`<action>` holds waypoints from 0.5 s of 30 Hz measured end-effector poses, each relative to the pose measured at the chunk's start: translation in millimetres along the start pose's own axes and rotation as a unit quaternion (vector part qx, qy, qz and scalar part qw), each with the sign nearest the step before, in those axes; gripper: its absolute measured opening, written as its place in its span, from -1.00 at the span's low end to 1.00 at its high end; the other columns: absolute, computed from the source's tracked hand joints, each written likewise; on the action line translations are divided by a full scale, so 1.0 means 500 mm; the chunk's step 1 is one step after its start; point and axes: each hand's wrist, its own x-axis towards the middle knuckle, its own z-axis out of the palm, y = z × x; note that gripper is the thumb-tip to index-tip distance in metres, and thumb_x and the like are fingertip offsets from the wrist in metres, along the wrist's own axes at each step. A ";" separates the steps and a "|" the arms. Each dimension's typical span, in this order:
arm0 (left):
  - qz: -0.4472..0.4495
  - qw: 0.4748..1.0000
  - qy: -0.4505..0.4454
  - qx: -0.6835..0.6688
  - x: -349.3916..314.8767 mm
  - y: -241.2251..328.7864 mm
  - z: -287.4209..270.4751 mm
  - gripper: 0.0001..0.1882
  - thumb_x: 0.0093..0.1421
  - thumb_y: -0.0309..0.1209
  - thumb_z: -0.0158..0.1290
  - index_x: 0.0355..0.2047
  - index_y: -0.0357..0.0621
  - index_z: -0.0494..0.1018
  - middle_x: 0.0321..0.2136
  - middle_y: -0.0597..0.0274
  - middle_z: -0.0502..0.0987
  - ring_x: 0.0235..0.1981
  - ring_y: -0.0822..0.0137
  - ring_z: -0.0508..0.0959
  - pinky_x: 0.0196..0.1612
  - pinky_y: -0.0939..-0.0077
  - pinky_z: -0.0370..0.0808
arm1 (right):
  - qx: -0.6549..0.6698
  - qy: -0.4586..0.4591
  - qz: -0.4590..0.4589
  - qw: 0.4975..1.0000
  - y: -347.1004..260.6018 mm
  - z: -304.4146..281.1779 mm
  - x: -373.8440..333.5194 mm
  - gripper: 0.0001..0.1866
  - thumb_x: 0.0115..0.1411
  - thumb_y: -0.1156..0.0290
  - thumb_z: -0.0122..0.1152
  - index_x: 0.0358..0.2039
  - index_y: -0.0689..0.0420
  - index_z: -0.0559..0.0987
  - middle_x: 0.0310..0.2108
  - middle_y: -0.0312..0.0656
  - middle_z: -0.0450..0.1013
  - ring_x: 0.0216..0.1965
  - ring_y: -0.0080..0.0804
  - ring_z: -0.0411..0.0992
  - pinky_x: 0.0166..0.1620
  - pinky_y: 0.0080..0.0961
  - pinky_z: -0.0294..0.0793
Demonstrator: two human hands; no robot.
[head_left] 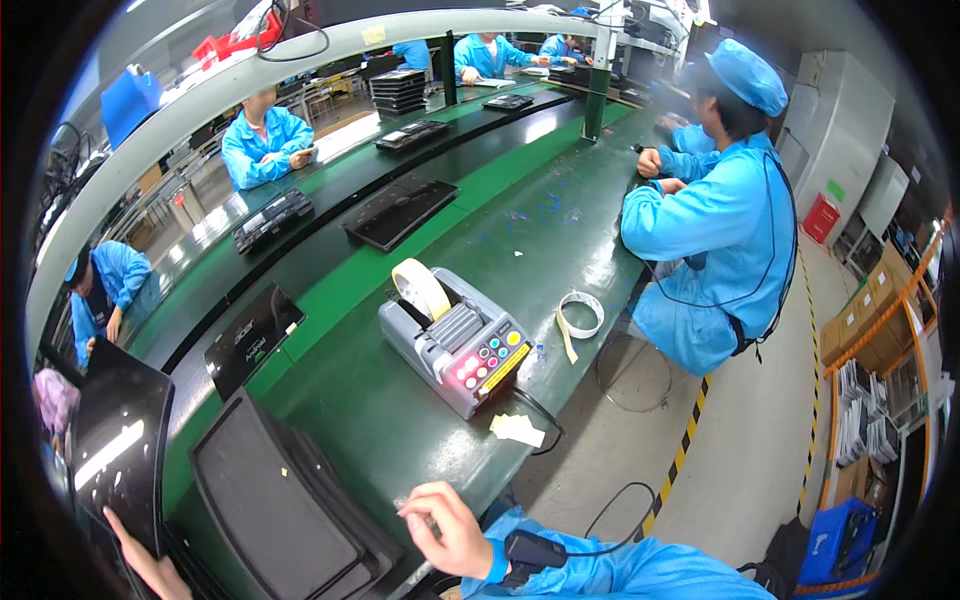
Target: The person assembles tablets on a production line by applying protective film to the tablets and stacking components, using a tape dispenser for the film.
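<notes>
At the lower left, a glossy black screen panel [122, 440] is tilted up, with a bright light reflected in it. My left hand [150, 562] grips its near edge, one finger stretched along it and the others out of sight. Close to the bench's front edge, my right hand [447, 528] is raised with its fingers curled toward the thumb; what they pinch, if anything, is too small to name. Between the hands lies a stack of matte black rectangular panels [285, 500], a tiny yellow scrap on top. A black band and cable are on my right wrist.
A grey tape dispenser [455, 340] stands mid-bench, with cream strips [517, 430] and a tape roll [580, 315] nearby. Black screens [402, 212] lie along the line beyond. On the right sits a co-worker in blue [715, 210]; others work across the line.
</notes>
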 end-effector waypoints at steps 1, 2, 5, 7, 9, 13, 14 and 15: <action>0.015 1.000 0.006 0.014 -0.024 -0.005 -0.048 -0.38 0.27 -0.13 -0.03 0.22 -0.23 0.17 0.12 0.11 0.31 0.10 0.21 0.35 0.14 0.30 0.35 | 0.029 0.011 -0.030 0.999 -0.038 0.001 0.009 -0.86 0.12 0.58 0.13 -0.28 0.20 0.46 -0.27 -0.08 0.35 -0.29 -0.22 0.40 -0.21 -0.44 0.42; 0.125 0.976 0.006 0.177 -0.059 -0.014 -0.112 -0.35 0.27 -0.13 -0.06 0.26 -0.18 0.09 0.18 0.11 0.23 0.16 0.18 0.28 0.20 0.20 0.26 | 0.063 -0.024 -0.062 0.996 -0.067 0.016 0.018 -0.83 0.11 0.59 0.14 -0.25 0.20 0.45 -0.24 -0.08 0.35 -0.28 -0.25 0.40 -0.21 -0.45 0.42; 0.231 0.946 0.010 0.228 -0.376 0.074 0.108 -0.44 0.25 -0.25 -0.05 0.19 -0.17 0.09 0.13 0.09 0.22 0.11 0.18 0.27 0.19 0.20 0.22 | 0.206 -0.161 -0.012 0.965 -0.133 0.062 0.006 -0.67 0.12 0.57 0.17 -0.08 0.19 0.39 -0.14 -0.12 0.33 -0.24 -0.36 0.39 -0.17 -0.48 0.42; 0.252 0.967 0.038 0.005 -0.474 0.004 0.100 -0.66 0.21 -0.50 0.02 -0.02 -0.27 0.24 -0.09 0.04 0.36 -0.11 0.25 0.40 0.02 0.39 0.34 | 0.311 -0.216 0.022 0.925 -0.174 0.111 -0.002 -0.57 0.17 0.48 0.17 0.04 0.21 0.31 -0.01 -0.11 0.30 -0.15 -0.37 0.39 -0.09 -0.44 0.40; 0.191 0.980 0.026 -0.042 -0.425 -0.048 0.221 -0.67 0.21 -0.50 0.01 -0.03 -0.27 0.25 -0.10 0.04 0.37 -0.12 0.25 0.40 0.00 0.39 0.35 | 0.440 -0.148 0.076 0.883 -0.210 0.206 -0.029 -0.46 0.19 0.33 0.19 0.11 0.25 0.25 0.03 -0.02 0.31 -0.07 -0.24 0.38 0.00 -0.36 0.37; -0.043 0.979 0.014 -0.199 -0.387 -0.199 0.201 -0.71 0.21 -0.46 -0.01 -0.06 -0.29 0.32 -0.11 0.04 0.39 -0.14 0.25 0.44 -0.07 0.38 0.40 | 0.348 -0.183 0.043 0.919 -0.351 0.186 0.052 -0.49 0.09 0.29 0.29 -0.04 0.30 0.36 -0.13 -0.01 0.39 -0.14 -0.22 0.39 -0.05 -0.36 0.38; -0.087 0.967 0.022 -0.238 -0.399 -0.251 0.137 -0.71 0.21 -0.45 -0.01 -0.07 -0.29 0.34 -0.11 0.04 0.40 -0.14 0.25 0.44 -0.09 0.37 0.41 | 0.433 -0.175 0.241 0.851 -0.338 0.196 0.041 -0.37 0.16 0.13 0.22 0.07 0.32 0.27 0.01 0.09 0.34 -0.01 -0.13 0.35 0.04 -0.29 0.34; -0.129 0.951 0.029 -0.279 -0.428 -0.305 0.060 -0.72 0.21 -0.45 -0.02 -0.08 -0.29 0.35 -0.11 0.04 0.41 -0.15 0.24 0.45 -0.11 0.37 0.42 | 0.157 -0.103 0.080 0.979 -0.320 0.174 0.084 -0.60 0.09 0.22 0.30 -0.29 0.35 0.48 -0.30 -0.01 0.46 -0.24 -0.30 0.45 -0.39 -0.38 0.46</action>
